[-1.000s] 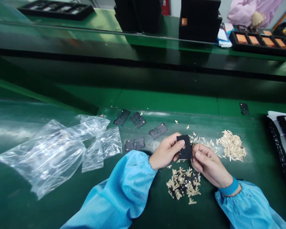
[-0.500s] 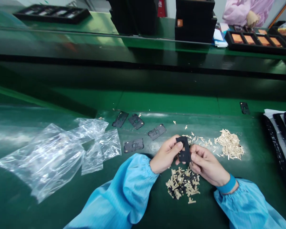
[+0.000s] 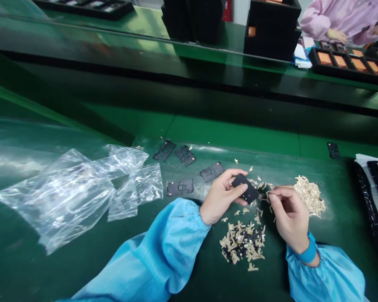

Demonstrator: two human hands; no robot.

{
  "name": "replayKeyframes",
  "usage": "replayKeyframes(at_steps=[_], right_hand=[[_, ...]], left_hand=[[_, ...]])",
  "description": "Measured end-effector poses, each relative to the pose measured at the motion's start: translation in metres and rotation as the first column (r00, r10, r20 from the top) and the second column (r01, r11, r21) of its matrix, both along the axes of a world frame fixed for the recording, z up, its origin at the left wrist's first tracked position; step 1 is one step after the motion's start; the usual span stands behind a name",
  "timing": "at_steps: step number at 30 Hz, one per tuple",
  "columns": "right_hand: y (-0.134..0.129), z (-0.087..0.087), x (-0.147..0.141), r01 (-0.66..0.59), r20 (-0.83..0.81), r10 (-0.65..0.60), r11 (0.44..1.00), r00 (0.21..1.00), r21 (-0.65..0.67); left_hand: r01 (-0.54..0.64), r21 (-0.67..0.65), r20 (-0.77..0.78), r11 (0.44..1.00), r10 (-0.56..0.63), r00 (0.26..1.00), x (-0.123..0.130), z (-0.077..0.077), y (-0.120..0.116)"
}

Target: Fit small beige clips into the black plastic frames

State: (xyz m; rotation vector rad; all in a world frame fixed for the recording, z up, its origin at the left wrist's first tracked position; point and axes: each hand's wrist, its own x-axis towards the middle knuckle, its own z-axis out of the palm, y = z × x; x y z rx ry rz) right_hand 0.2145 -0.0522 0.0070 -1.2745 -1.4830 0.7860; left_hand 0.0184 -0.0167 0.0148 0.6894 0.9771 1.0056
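My left hand (image 3: 223, 195) is closed on a flat black plastic plate (image 3: 246, 189), tilted, with a few small holes in it. Just right of the plate, my right hand (image 3: 290, 212) pinches thumb and finger together; what lies between the fingertips is too small to make out. Below both hands lies a pile of small beige and black pieces (image 3: 243, 243). Beyond my right hand is a heap of small beige strips (image 3: 311, 197). Several loose bits are scattered between the two piles.
Several black plates (image 3: 180, 188) lie left of my hands, and a single one (image 3: 333, 150) lies far right. Clear plastic bags (image 3: 78, 197) cover the left side. Black wrapped packages (image 3: 376, 184) stand at right. Behind the ledge, a person in pink sleeves (image 3: 318, 19) works beside a compartment tray (image 3: 334, 69).
My right hand has drawn away to the right from the plate. The left hand has turned the plate to a slant. More loose bits show under the hands, and the view has shifted slightly.
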Motion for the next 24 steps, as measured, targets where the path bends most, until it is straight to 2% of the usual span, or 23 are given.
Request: replayKeyframes(at_steps=[3,13,24], right_hand=[[0.000,-0.002,0.001,-0.043,0.056,0.040,0.998,0.998,0.048],[0.002,0.002,-0.002,-0.088,0.106,0.080,0.993,0.991,0.075],[0.005,0.011,-0.004,-0.154,0.243,0.117,0.978,0.963,0.138]], left_hand=[[0.018,-0.017,0.006,1.000,-0.018,1.000,-0.001,-0.002,-0.001],[0.103,0.003,-0.004,0.995,-0.103,0.995,-0.003,-0.006,-0.002],[0.103,0.001,0.004,0.995,-0.103,0.995,-0.003,-0.007,-0.003]])
